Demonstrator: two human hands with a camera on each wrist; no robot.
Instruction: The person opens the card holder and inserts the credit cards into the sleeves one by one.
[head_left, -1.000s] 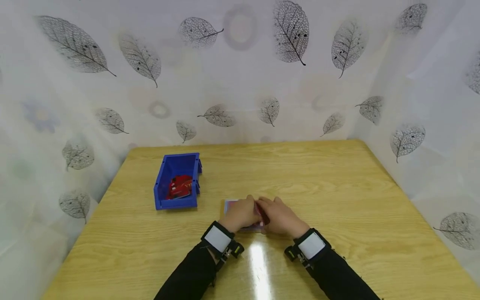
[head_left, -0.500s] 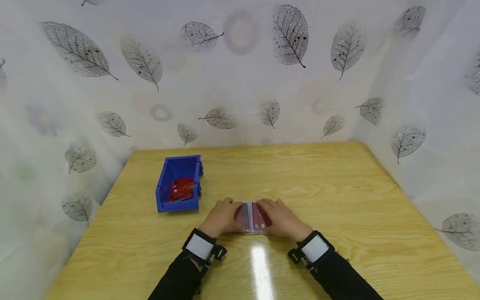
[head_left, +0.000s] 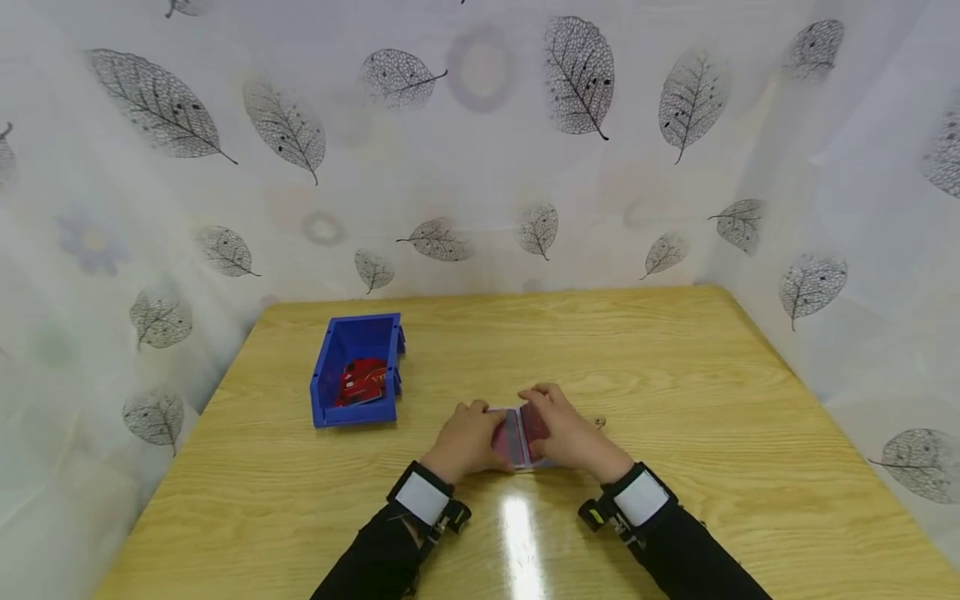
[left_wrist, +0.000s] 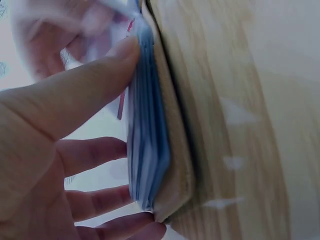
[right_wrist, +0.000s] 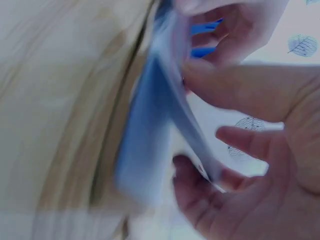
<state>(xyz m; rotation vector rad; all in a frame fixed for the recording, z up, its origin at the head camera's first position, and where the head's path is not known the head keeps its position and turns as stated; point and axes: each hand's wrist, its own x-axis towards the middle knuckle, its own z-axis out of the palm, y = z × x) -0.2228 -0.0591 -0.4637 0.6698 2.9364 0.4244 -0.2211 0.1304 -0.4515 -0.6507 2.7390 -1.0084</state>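
Observation:
An open card holder (head_left: 516, 439) with a tan cover and clear plastic sleeves lies on the table, showing red cards either side of its spine. My left hand (head_left: 465, 440) grips its left half; in the left wrist view the thumb lies on a thick stack of sleeves (left_wrist: 147, 130) and the fingers reach round their outer edge. On the right half, my right hand (head_left: 573, 437) holds a raised leaf (right_wrist: 187, 120) between thumb and fingers, at an angle from the sleeves below. That view is blurred, and the hand covers much of this half.
A blue plastic bin (head_left: 318, 392) stands to the left, beyond the left hand, with red cards (head_left: 363, 381) in it. The wooden table (head_left: 675, 358) ends at a leaf-patterned curtain (head_left: 480, 167) behind and at the sides.
My left hand was over the middle beside the right hand, drew back to the left half, then shifted slightly right. My right hand has lifted a leaf.

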